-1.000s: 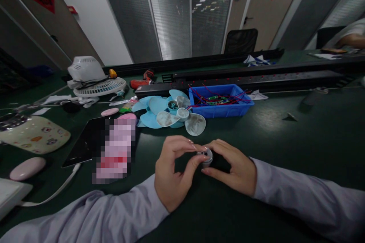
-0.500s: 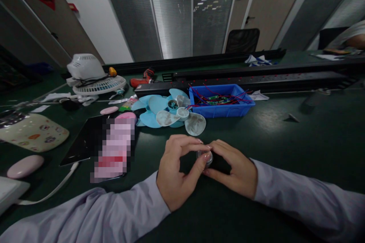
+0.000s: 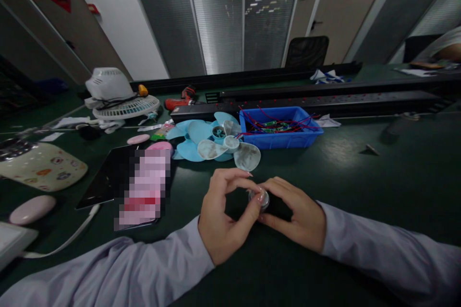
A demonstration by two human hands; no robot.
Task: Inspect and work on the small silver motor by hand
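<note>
A small silver round motor (image 3: 264,197) rests near the front middle of the dark green table (image 3: 360,172). My left hand (image 3: 225,213) pinches its top with thumb and fingertips. My right hand (image 3: 297,213) cups it from the right side, fingers curled around it. Most of the motor is hidden between the fingers. Just behind my hands lies a pile of light blue and white fan blades (image 3: 216,141).
A blue bin (image 3: 279,127) with red wires stands behind the blades. A white fan head (image 3: 118,98) and a red screwdriver (image 3: 182,98) lie at the back left. A dark tablet (image 3: 108,177), pink pebble-shaped cases (image 3: 32,208) and a white cable (image 3: 72,240) are left. Another person's arm (image 3: 444,48) shows far right.
My left fingertips have shifted over the motor's top, covering the face that showed a second ago. Both hands stay at the same spot.
</note>
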